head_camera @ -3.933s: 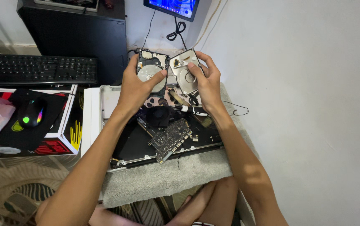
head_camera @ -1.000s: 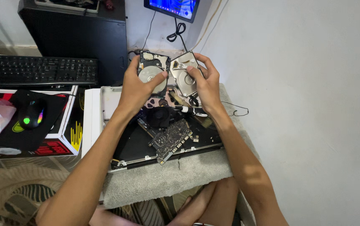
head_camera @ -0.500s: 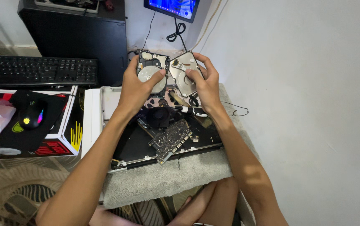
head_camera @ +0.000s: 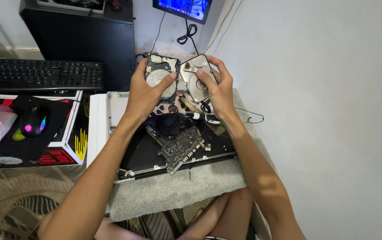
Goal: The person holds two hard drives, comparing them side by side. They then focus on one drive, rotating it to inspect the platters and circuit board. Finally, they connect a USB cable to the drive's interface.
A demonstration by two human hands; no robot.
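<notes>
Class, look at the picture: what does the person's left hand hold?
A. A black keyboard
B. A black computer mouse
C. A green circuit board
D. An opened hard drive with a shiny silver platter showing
D: the left hand grips the opened hard drive with a shiny silver platter, thumb across the disc, while the right hand holds a grey metal drive cover beside it.
</notes>
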